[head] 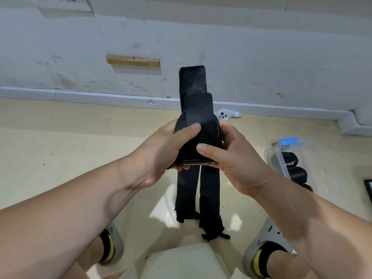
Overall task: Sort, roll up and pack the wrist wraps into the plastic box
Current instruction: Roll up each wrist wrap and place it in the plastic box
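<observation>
The black wrist wraps (201, 135) hang in mid-air in front of the person, held between both hands above the pale floor. They look like 2 wraps laid together. 2 flat ends stand up past the hands toward the wall, one overlapping the other, and 2 tails drop straight down between the feet, the right one ending in a frayed loop. The long axis runs up and down the view, so I judge that any rolling has to travel along that line, from one end toward the other. A label strip crosses the bundle at the lower edge of the grip; its lettering is too small to read.

The left hand (159, 152) clamps the bundle from the left, thumb pressed across the front, the other fingers curled behind and mostly hidden. The right hand (233, 160) holds it from the right, thumb flat on the front a little lower. Both hands touch the wraps, so neither is nearer. Whether a roll is begun under the thumbs cannot be told.

The plastic box (326, 158) sits on the floor well off to the right, on the right hand's side, with about 3 rolled wraps (285, 160) inside. Its clear walls blur its outline and the frame edge cuts it. A white controller (225, 116) lies by the skirting, partly hidden behind the wraps.
</observation>
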